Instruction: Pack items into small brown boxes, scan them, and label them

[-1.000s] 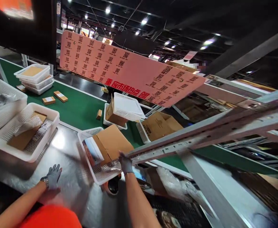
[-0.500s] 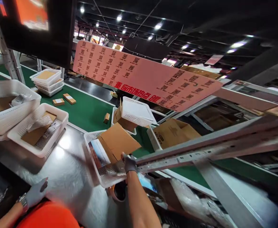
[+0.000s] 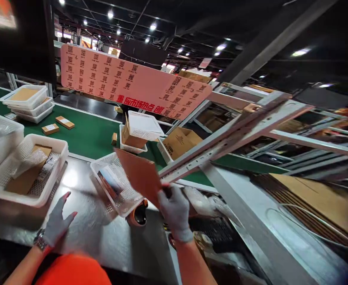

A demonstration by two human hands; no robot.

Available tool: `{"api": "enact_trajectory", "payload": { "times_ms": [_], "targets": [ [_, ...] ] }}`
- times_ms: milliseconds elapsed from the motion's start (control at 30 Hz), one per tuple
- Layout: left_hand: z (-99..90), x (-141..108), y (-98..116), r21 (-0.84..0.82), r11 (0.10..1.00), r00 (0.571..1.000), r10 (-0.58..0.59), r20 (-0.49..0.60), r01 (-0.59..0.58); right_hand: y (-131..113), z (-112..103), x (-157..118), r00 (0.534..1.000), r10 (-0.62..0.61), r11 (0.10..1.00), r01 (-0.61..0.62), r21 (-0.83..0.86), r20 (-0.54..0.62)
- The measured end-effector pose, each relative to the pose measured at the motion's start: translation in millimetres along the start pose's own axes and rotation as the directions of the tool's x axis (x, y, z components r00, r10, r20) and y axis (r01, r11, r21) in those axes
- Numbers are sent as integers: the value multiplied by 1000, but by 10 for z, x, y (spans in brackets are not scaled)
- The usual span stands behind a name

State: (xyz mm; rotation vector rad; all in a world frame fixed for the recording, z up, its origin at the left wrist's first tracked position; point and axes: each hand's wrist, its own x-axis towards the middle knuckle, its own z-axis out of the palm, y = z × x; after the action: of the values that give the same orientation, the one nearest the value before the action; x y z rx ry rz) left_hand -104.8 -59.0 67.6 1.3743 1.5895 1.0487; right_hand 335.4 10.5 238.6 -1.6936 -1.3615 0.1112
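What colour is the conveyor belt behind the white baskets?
Green, seen in the head view: the conveyor belt runs behind the white baskets.

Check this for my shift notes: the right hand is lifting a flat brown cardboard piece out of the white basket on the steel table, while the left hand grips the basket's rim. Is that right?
Not quite. The left hand grips nothing: the head view shows it open, fingers spread, over the steel table, apart from the white basket. The right hand does hold the brown cardboard piece above that basket.

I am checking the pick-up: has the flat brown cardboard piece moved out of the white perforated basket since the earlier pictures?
Yes. The flat brown cardboard piece is lifted upright above the white perforated basket, held by the right hand.
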Motion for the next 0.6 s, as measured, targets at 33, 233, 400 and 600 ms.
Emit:
{"api": "enact_trajectory", "payload": {
  "times_ms": [33, 233, 400, 600],
  "targets": [
    [46, 26, 133, 19, 999, 999, 50, -3, -50, -77, -47, -268, 996, 11, 1000, -12, 21, 84],
    [387, 59, 314, -109, 982, 959, 173, 226, -152, -379, 579, -1645, 833, -32, 997, -9, 73, 552],
    [420, 168, -143, -198, 979, 966, 2, 258, 51, -73, 720, -1876, 856, 10, 1000, -20, 14, 516],
    [294, 210, -330, -213, 975, 976, -12, 217, 60, 697, 582, -1942, 853, 497, 823, -521, 226, 160]
  ]
}}
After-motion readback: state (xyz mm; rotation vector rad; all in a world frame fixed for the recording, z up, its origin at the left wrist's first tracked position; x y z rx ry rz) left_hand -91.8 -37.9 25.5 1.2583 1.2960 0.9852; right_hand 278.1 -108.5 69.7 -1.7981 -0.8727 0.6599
